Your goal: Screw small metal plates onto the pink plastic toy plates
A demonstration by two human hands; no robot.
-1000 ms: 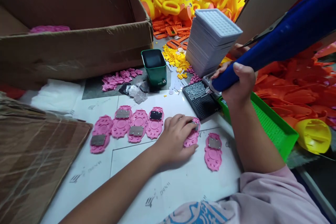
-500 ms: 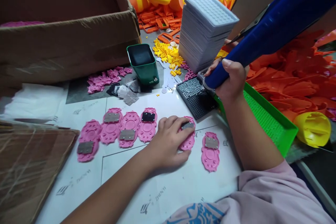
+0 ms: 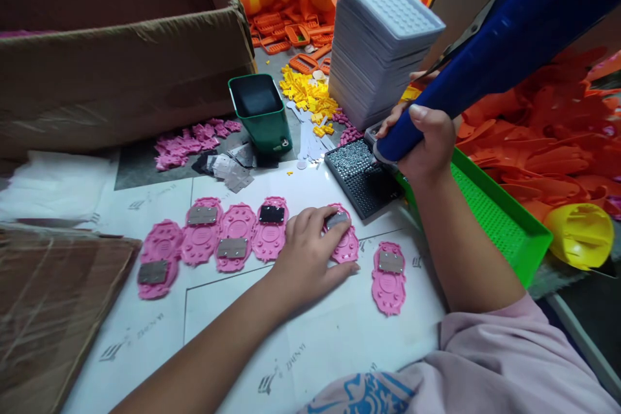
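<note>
Little has shifted in the last second. Your left hand (image 3: 310, 252) still lies flat on the same pink piece (image 3: 345, 247), fingers spread, the index tip pressing down on the small metal plate (image 3: 336, 220) at its far end. The piece has hardly moved on the white sheet (image 3: 339, 336). Further right, your right hand (image 3: 427, 142) keeps its fist wrapped round the blue tool (image 3: 509, 39), and the tool's tip still rests on the black tray (image 3: 359, 178), among small shiny bits. So, as I judge it, the piece under your fingers is pinned and the tool has not yet come over to it.

Now the count, from your left. One open cardboard box (image 3: 121, 71) stands at the back. Six pink pieces lie on the sheet: a row of four (image 3: 233, 237) touching one another left of your hand, one under it, and one (image 3: 388, 278) lying apart just to the right. Each carries one plate, five grey and one dark, the dark one (image 3: 272, 213) on the fourth piece. Behind the row stands one green cup (image 3: 262, 113), with a loose heap of spare plates (image 3: 233, 168) at its foot. One stack of grey trays (image 3: 378, 52) rises behind the black tray. One green tray (image 3: 495, 220) runs beside your right forearm, and one yellow shell (image 3: 579, 236) sits at the far right.
</note>
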